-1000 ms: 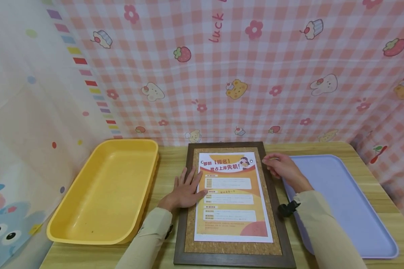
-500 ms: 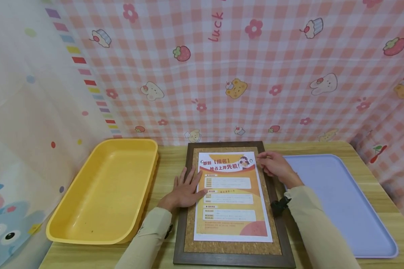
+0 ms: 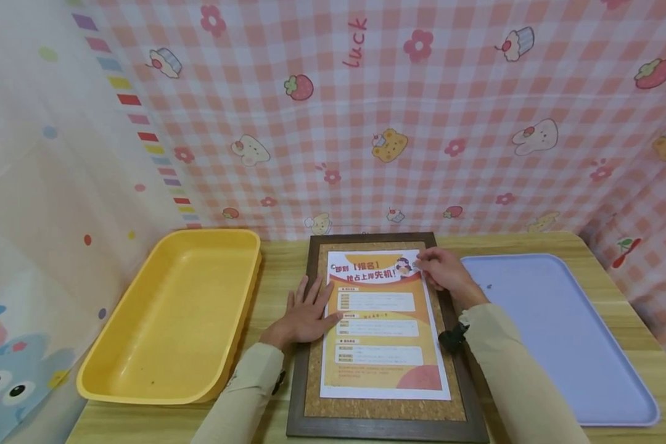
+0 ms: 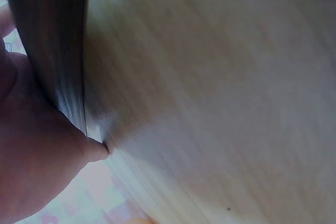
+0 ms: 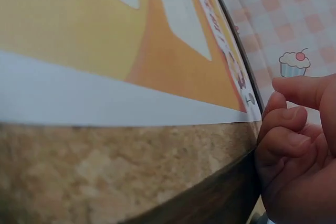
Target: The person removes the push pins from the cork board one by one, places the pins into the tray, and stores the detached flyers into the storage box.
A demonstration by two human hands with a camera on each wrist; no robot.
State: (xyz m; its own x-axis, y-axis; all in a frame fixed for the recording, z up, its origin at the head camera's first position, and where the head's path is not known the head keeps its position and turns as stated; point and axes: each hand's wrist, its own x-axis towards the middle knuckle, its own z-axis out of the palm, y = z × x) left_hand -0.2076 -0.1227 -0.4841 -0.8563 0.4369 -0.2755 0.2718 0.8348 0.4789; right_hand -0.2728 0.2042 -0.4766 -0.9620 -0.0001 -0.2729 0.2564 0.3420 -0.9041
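A printed orange-and-white poster (image 3: 385, 333) lies on a cork board (image 3: 385, 409) with a dark wooden frame. My left hand (image 3: 306, 317) rests with spread fingers over the poster's left edge and the frame. Two small clear pins show at the poster's top corners: a left pin (image 3: 333, 267) and a right pin (image 5: 250, 99). Fingertips of my right hand (image 3: 446, 274) are right at the right pin; whether they touch it cannot be made out. In the right wrist view its other fingers are curled in. Poster and frame edge fill much of that view.
A yellow plastic tray (image 3: 161, 320) stands left of the board. To the right lies a flat lilac tray (image 3: 560, 339) with a tiny pin-like object (image 3: 489, 286) on it. A pink checked cloth (image 3: 333, 179) hangs behind the wooden table (image 3: 274, 259).
My right hand has moved left from the frame's right edge to the poster's upper right corner. The left hand, poster and board have stayed in place.
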